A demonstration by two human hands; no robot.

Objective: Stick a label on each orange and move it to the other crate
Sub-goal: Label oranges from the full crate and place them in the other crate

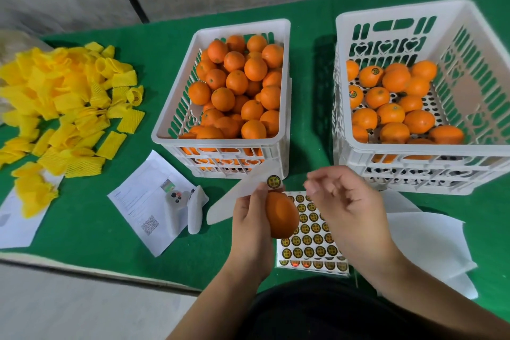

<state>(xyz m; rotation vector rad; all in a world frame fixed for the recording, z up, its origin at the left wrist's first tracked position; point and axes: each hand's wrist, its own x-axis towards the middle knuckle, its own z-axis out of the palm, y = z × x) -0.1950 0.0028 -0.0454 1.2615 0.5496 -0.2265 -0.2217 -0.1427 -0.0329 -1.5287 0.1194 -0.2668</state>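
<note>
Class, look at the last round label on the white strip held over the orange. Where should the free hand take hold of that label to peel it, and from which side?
Pinch the label at its right rim, coming from the right, where the right hand hovers open. The label sits at the tip of the backing strip, which the left hand holds together with the orange, so that rim is probably the most exposed.

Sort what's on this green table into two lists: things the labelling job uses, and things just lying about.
In use:
orange in the left hand
strip with one label
label sheet
full crate
labelled-orange crate
right hand

Lying about:
yellow foam nets
white controller
printed paper
white sheets
</note>
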